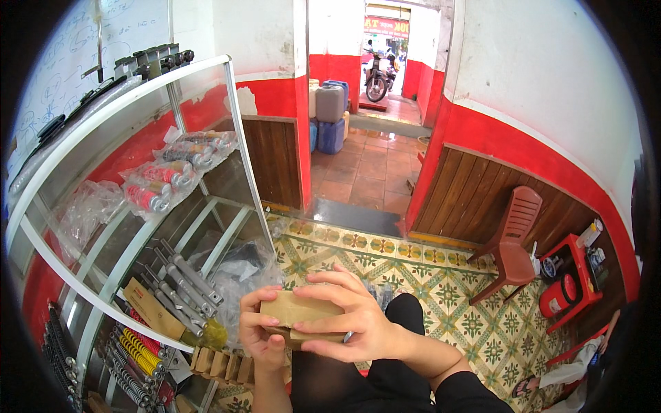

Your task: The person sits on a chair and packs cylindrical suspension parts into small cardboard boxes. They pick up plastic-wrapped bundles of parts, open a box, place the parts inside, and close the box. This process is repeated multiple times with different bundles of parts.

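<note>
The small box (301,311) held between the left hand (258,330) and the right hand (358,313) looks like plain brown cardboard, matt and slightly fibrous. The display cabinet (138,96) has a white-painted metal frame and clear glass panes that catch reflections. On its shelves lie shock absorbers (180,279) of bare grey metal with a dull sheen, and others (162,180) sealed in crinkled, glossy clear plastic bags. Coil springs (138,351) below show shiny coloured paint. The floor tiles (441,289) are patterned ceramic, smooth and faintly glossy. The chair (513,241) is moulded reddish-brown plastic, matt. The wall panelling (475,196) is dark, grooved wood.
</note>
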Available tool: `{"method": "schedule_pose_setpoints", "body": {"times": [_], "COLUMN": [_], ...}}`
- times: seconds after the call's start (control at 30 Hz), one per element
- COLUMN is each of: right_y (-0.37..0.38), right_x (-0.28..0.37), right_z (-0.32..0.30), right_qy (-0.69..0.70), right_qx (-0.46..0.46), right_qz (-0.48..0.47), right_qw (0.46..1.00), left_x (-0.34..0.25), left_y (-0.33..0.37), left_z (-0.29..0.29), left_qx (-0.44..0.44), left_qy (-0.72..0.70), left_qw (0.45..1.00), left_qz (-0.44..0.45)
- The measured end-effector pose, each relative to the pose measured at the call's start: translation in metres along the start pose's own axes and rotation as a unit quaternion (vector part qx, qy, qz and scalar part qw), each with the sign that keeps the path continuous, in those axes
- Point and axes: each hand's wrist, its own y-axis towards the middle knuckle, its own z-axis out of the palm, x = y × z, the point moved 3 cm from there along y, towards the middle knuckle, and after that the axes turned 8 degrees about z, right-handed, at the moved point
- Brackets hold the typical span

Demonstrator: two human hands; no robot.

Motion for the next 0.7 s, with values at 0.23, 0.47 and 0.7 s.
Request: {"method": "schedule_pose_setpoints", "body": {"times": [0.23,0.47,0.7], "right_y": [-0.007,-0.006,-0.004], "right_x": [-0.006,-0.004,-0.008], "right_z": [0.01,0.011,0.015], "right_qy": [-0.041,-0.09,-0.088], "right_qx": [-0.091,-0.129,-0.148], "right_qz": [-0.011,-0.068,-0.085], "right_qw": [0.995,0.985,0.981], "left_x": [0.002,0.0,0.001], "left_y": [0.001,0.004,0.003], "left_z": [0.005,0.007,0.004], "left_qx": [0.009,0.017,0.0], "left_qy": [0.039,0.078,0.058], "left_qw": [0.999,0.997,0.998], "left_qz": [-0.018,0.001,-0.003]}}
